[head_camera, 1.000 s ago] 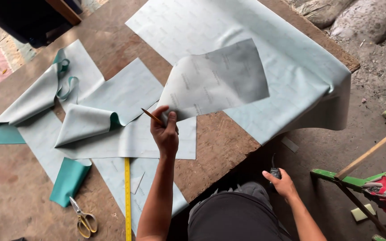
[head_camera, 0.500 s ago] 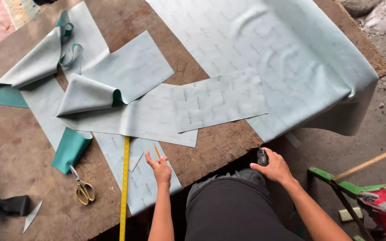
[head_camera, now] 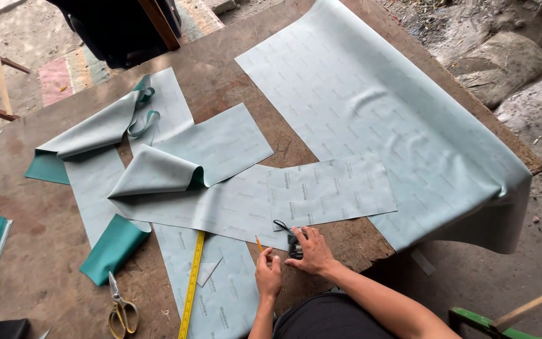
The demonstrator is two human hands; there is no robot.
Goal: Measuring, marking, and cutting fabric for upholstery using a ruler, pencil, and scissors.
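The left hand grips a pencil pointing toward twelve o'clock. The right hand lies spread over a small black object on the worktop, at three o'clock of the left.

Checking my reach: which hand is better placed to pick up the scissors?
Probably the left hand: it holds only a pencil and is nearer the scissors. The right hand covers a small black object.
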